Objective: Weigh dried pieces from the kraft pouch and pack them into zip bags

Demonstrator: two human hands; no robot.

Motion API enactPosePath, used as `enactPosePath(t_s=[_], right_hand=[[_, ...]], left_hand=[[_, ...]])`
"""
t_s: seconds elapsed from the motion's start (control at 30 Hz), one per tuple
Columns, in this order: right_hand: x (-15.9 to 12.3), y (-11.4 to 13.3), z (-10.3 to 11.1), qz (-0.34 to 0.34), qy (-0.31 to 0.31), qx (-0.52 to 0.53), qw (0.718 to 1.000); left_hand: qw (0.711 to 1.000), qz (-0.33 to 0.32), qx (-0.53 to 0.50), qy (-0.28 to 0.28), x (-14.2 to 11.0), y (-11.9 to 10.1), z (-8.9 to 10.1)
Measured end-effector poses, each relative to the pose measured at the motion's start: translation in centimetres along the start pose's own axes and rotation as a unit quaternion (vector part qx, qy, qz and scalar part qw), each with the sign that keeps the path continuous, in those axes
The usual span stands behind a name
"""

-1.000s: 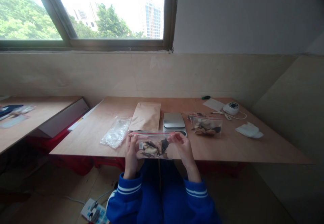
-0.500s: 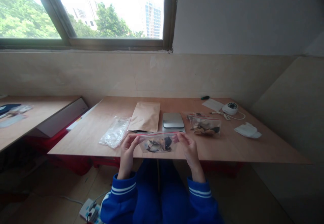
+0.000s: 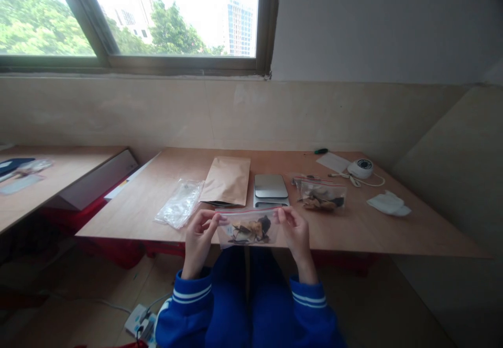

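A clear zip bag [image 3: 251,231] with a red seal line hangs between my hands at the table's front edge. Dark and tan dried pieces, which look like dried mushroom slices, lie inside it beside a small white label. My left hand [image 3: 200,237] pinches its upper left corner, and my right hand [image 3: 294,232] grips the upper right corner. Just beyond the bag is a kitchen scale [image 3: 271,186] with a bare metal plate. Left of the scale lies a brown paper pouch [image 3: 227,181]. A second filled zip bag [image 3: 323,197] stands to the scale's right.
Flat clear plastic bags [image 3: 178,204] lie at the left of the wooden table [image 3: 377,232]. Toward the right are a white dome camera [image 3: 360,168] with its cable, a crumpled white cloth or tissue [image 3: 389,203] and a green-handled tool [image 3: 321,151]. A power strip [image 3: 139,323] rests on the floor.
My left hand has shifted its hold to the upper left corner, and my hands have moved slightly apart. The bag tilted up half a second ago and now hangs down again.
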State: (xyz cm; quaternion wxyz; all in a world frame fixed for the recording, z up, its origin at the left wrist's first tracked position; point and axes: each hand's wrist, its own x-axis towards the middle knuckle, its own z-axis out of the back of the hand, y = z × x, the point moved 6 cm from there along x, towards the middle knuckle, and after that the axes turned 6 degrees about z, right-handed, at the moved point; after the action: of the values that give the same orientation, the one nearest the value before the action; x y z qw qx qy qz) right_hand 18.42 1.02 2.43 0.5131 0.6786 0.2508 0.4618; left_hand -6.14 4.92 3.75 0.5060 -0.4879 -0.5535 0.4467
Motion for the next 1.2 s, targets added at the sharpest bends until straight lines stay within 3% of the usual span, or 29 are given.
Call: enactPosePath(t_s=[0.33, 0.73, 1.03, 1.2], right_hand=[[0.2, 0.5, -0.5, -0.007, 0.009, 0.043, 0.999], [-0.1, -1.3, -2.0, -0.046, 0.068, 0.106, 0.991], [-0.2, -2.1, -1.5, -0.08, 0.023, 0.095, 0.992], [0.1, -2.0, -1.2, -0.064, 0.023, 0.097, 0.993]], left_hand=[[1.0, -0.014, -0.015, -0.015, 0.0, -0.4, -0.2], [1.0, -0.028, -0.006, -0.003, 0.1, 0.1, -1.3], [0.999, -0.008, -0.011, 0.029, 0.2, 1.1, -0.7], [1.0, -0.011, -0.001, 0.025, 0.4, 0.8, -0.6]])
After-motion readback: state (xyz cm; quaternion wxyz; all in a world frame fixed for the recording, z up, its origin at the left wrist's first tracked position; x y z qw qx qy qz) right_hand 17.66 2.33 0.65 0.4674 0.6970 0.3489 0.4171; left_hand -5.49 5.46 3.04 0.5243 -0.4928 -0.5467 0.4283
